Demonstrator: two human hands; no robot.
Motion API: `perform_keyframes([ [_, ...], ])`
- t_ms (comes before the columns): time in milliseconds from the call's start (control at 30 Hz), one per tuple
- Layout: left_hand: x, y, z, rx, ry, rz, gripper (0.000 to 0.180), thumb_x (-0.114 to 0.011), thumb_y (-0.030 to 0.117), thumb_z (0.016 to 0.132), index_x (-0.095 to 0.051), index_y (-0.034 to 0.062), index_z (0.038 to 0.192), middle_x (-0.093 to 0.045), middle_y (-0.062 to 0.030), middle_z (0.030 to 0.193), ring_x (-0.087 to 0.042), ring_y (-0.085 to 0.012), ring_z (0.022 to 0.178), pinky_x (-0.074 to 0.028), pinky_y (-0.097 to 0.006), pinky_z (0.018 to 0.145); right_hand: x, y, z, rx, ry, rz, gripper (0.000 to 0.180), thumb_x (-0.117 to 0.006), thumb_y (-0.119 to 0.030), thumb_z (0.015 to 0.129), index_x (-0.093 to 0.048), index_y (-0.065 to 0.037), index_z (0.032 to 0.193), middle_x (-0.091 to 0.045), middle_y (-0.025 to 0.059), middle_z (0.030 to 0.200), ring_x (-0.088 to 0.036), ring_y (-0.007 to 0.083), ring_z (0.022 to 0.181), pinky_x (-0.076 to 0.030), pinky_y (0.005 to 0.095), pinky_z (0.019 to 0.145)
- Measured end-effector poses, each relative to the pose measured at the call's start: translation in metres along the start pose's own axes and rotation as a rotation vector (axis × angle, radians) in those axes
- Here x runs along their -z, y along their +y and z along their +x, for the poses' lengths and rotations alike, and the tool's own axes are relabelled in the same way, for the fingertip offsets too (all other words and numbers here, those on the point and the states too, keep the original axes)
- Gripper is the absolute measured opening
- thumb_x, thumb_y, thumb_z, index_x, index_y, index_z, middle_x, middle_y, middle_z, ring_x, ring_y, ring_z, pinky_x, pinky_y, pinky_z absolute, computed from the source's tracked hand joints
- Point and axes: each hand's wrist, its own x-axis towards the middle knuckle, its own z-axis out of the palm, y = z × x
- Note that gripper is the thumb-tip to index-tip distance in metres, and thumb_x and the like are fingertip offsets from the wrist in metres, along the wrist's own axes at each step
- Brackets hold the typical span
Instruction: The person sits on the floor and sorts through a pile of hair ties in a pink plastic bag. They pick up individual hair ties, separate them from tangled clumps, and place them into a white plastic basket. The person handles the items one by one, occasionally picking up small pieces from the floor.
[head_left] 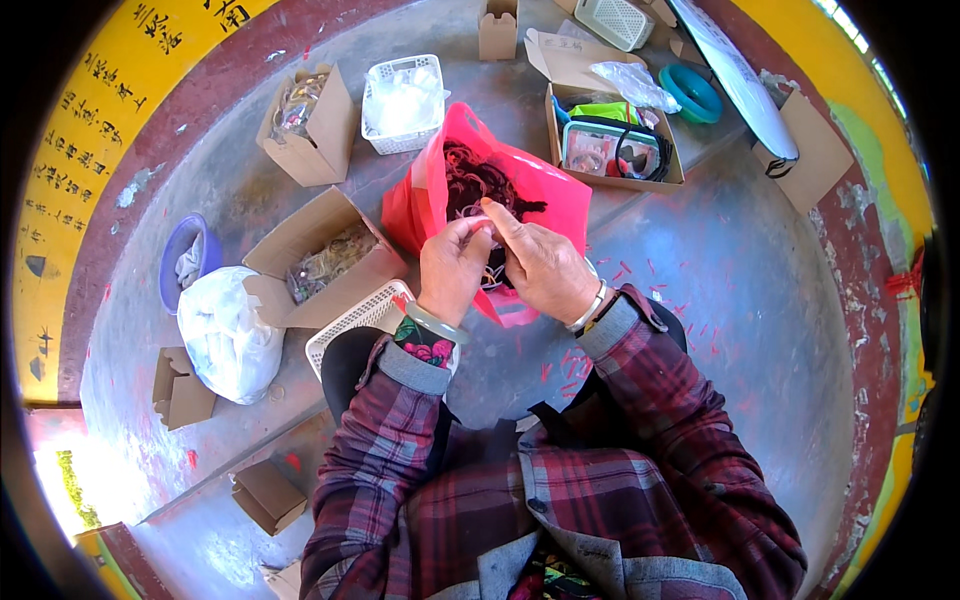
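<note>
My left hand (452,268) and my right hand (546,267) meet fingertip to fingertip in front of a red plastic bag (556,197). Both are closed in a pinch, with the right index finger stretched along the top. Something small and pale pink seems to be between the fingertips, too small to name. The bag stands open just beyond my hands. Inside it lies a tangled heap of dark cord-like loops (470,180), some of them brownish red. My hands hide part of the bag's near side.
To the left are a carton of clear-wrapped items (335,262), a white plastic sack (232,335), a purple basin (188,262) and a white basket (345,325). Farther off stand another white basket (403,140) and a carton of mixed things (640,182). Red scraps (705,330) litter the floor.
</note>
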Motion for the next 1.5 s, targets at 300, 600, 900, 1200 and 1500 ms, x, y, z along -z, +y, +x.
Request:
perform_keyframes([
  [300, 0.007, 0.012, 0.000, 0.133, 0.022, -0.284, 0.018, -0.052, 0.004, 0.083, -0.065, -0.0022, 0.093, -0.065, -0.0027, 0.079, -0.056, -0.0058, 0.068, -0.046, -0.021, 0.061, -0.009, -0.004, -0.005, 0.237, -0.123, -0.161, 0.060, -0.051, -0.001, 0.073, -0.034, 0.001, 0.130, -0.058, 0.0142, 0.096, -0.058, 0.0287, 0.081, -0.049, 0.0366, 0.069],
  [600, 0.039, 0.015, 0.013, 0.115, 0.120, -0.382, 0.021, -0.048, 0.003, 0.084, -0.063, -0.0063, 0.095, -0.065, -0.0095, 0.089, -0.060, -0.0127, 0.083, -0.046, -0.024, 0.077, 0.039, 0.044, 0.026, -0.261, 0.401, 0.185, 0.031, -0.051, 0.002, 0.077, -0.059, -0.003, 0.106, -0.064, 0.0138, 0.094, -0.063, 0.0215, 0.076, -0.049, 0.0298, 0.069],
  [900, 0.053, 0.023, 0.013, 0.122, 0.121, -0.513, 0.021, -0.048, 0.004, 0.086, -0.062, -0.0065, 0.098, -0.065, -0.0113, 0.092, -0.061, -0.0153, 0.086, -0.046, -0.026, 0.081, 0.011, 0.070, 0.040, -0.232, -0.187, 0.263, 0.019, -0.054, -0.011, 0.072, -0.067, -0.004, 0.085, -0.065, 0.0128, 0.080, -0.062, 0.0284, 0.074, -0.048, 0.0350, 0.070],
  [1200, 0.046, 0.022, 0.010, 0.042, 0.188, -0.553, 0.020, -0.047, 0.003, 0.087, -0.062, -0.0059, 0.097, -0.064, -0.0116, 0.094, -0.060, -0.0155, 0.087, -0.046, -0.026, 0.082, -0.052, 0.120, 0.030, -0.317, -0.460, -0.020, 0.021, -0.054, -0.009, 0.068, -0.069, -0.010, 0.082, -0.065, 0.0136, 0.080, -0.062, 0.0307, 0.077, -0.048, 0.0387, 0.071],
  [1500, 0.041, 0.019, 0.011, -0.024, 0.186, -0.511, 0.019, -0.048, 0.003, 0.087, -0.060, -0.0069, 0.098, -0.062, -0.0162, 0.097, -0.060, -0.0230, 0.092, -0.045, -0.034, 0.088, -0.134, 0.124, 0.024, -0.250, -0.674, -0.028, 0.029, -0.052, -0.008, 0.071, -0.065, -0.010, 0.097, -0.063, 0.0162, 0.095, -0.060, 0.0327, 0.089, -0.048, 0.0395, 0.078],
])
